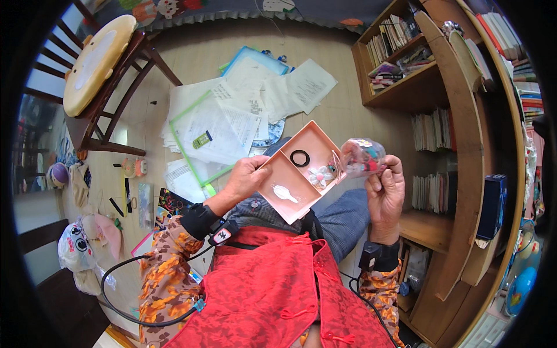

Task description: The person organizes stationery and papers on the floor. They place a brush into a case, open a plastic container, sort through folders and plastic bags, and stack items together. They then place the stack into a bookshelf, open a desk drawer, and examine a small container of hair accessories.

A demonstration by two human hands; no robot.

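My left hand (249, 176) grips the left edge of a shallow pink plastic tray (272, 172), which is tilted above my lap. A divider splits the tray in two. One compartment holds a black hair tie (300, 158) and a white flower hair ornament (320, 177); the other has a white comb-like piece (284, 193). Between finger and thumb, my right hand (386, 187) holds a clear plastic jar (362, 157) at the tray's right corner. Small red, teal and dark items show through its wall. Whether the jar touches the tray, I cannot tell.
Loose papers (309, 87) and a green-edged mesh folder (209, 139) lie on the floor ahead, with a small green packet (202, 139) on top. A wooden bookshelf (404, 91) stands at right, a chair (117, 87) at left. Cables (130, 319) run from my wrists.
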